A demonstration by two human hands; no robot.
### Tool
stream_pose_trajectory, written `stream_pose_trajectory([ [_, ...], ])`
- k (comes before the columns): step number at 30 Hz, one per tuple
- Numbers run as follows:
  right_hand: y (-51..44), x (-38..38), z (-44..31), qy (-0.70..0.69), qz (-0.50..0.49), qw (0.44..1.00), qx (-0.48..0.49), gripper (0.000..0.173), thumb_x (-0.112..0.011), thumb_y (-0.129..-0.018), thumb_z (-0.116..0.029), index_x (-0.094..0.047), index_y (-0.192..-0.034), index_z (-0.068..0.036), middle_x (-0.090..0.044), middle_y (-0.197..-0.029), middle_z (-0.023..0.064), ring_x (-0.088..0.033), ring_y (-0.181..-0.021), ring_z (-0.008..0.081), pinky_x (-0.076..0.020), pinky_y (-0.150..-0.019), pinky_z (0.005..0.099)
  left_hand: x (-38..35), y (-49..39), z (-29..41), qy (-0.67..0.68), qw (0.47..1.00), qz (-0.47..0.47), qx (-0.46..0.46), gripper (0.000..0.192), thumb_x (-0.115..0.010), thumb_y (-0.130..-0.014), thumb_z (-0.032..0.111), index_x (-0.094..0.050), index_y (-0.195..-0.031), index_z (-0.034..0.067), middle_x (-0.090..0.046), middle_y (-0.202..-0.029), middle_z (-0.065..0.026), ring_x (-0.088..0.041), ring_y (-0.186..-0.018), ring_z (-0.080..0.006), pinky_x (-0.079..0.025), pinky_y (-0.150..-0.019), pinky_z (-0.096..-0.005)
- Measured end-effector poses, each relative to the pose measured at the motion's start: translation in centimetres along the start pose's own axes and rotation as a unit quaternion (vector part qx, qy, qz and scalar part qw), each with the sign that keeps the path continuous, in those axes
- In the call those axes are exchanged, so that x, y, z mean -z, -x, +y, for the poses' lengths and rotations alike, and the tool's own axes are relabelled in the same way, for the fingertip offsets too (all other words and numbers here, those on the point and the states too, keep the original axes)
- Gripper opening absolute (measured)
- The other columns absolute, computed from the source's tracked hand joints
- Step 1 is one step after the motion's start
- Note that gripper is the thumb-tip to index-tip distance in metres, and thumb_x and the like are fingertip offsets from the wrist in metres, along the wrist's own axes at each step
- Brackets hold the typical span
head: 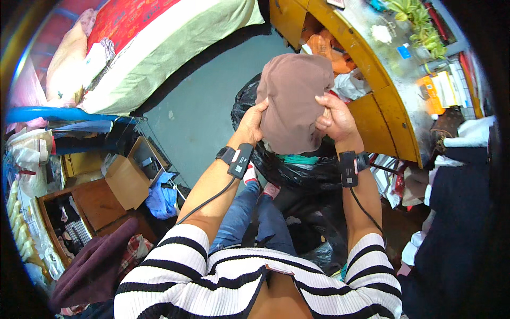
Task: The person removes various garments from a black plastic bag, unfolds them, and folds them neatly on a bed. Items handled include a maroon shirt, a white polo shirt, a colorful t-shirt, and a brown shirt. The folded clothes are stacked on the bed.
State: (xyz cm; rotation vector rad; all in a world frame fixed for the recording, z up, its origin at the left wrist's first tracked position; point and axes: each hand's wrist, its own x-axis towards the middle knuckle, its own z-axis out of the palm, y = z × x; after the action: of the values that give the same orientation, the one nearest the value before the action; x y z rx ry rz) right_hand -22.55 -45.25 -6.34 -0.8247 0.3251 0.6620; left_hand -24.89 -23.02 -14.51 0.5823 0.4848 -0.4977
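Note:
Between my two hands I hold a folded mauve-brown cloth item (295, 107), perhaps a garment, in front of me. My left hand (253, 121) pinches its left edge with the thumb on top. At the right edge, my right hand (334, 117) grips it with curled fingers. Below the cloth stands a large black plastic bag (275, 171), partly hidden by it. Something green (301, 160) shows at the bag's mouth. Each wrist wears a strapped black device with a cable.
A bed with a pale green sheet (191, 52) is at the upper left. A yellow wooden desk (374, 115) with open shelves curves along the right. An open cardboard box (125, 179) and a blue plastic bag (161, 197) sit to the left. Purple cloth (97, 263) lies at lower left.

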Motion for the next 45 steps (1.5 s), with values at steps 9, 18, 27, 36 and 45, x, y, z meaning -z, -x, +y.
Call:
stream_pose_trajectory([
  [9,7.9,-3.3,-8.0,0.177,0.051,0.966,0.183,0.017,-0.067,-0.084,-0.012,-0.050,-0.081,-0.012,-0.050,-0.068,-0.0046,-0.047,-0.043,0.0063,-0.0359,-0.040,0.0210,-9.4,8.1,6.8,-0.068,0.996,0.025,-0.051,0.055,-0.057,-0.093,0.030,-0.041,-0.138,0.002,-0.050,-0.135,-0.0202,-0.051,-0.120,-0.0359,-0.037,-0.104,-0.0527],
  [18,13.2,-3.4,-6.0,0.354,0.028,0.907,0.227,0.059,-0.069,-0.074,-0.007,-0.045,-0.128,-0.008,-0.059,-0.110,0.0071,-0.060,-0.088,0.0144,-0.0505,-0.075,0.0278,-17.7,11.7,10.4,0.068,0.981,-0.087,-0.159,0.040,-0.043,-0.101,0.026,-0.045,-0.134,0.004,-0.052,-0.134,-0.0156,-0.052,-0.119,-0.0340,-0.041,-0.102,-0.0538],
  [27,13.9,-7.2,-3.9,0.221,-0.057,0.920,0.318,0.051,-0.055,-0.076,0.002,-0.051,-0.127,0.001,-0.063,-0.112,0.0078,-0.061,-0.100,0.0179,-0.0489,-0.087,0.0291,-22.3,10.8,11.2,0.159,0.966,-0.075,-0.190,0.038,-0.044,-0.098,0.023,-0.051,-0.123,-0.004,-0.058,-0.123,-0.0206,-0.057,-0.113,-0.0371,-0.044,-0.099,-0.0556],
  [36,17.9,-11.0,-16.7,0.250,-0.027,0.881,0.401,0.023,-0.059,-0.091,-0.016,-0.061,-0.108,0.000,-0.065,-0.096,0.0024,-0.059,-0.078,0.0089,-0.0478,-0.070,0.0230,-22.7,11.6,11.2,0.054,0.976,-0.103,-0.186,0.034,-0.037,-0.095,0.012,-0.049,-0.119,-0.008,-0.057,-0.121,-0.0261,-0.059,-0.110,-0.0376,-0.046,-0.098,-0.0516],
  [45,15.4,-14.6,-19.3,0.164,-0.106,0.919,0.343,0.022,-0.063,-0.090,-0.015,-0.062,-0.104,0.001,-0.067,-0.099,0.0092,-0.064,-0.088,0.0180,-0.0519,-0.081,0.0303,-20.9,10.1,10.6,0.026,0.978,-0.185,-0.096,0.028,-0.043,-0.094,0.006,-0.056,-0.114,-0.009,-0.061,-0.114,-0.0259,-0.063,-0.103,-0.0356,-0.050,-0.089,-0.0590],
])
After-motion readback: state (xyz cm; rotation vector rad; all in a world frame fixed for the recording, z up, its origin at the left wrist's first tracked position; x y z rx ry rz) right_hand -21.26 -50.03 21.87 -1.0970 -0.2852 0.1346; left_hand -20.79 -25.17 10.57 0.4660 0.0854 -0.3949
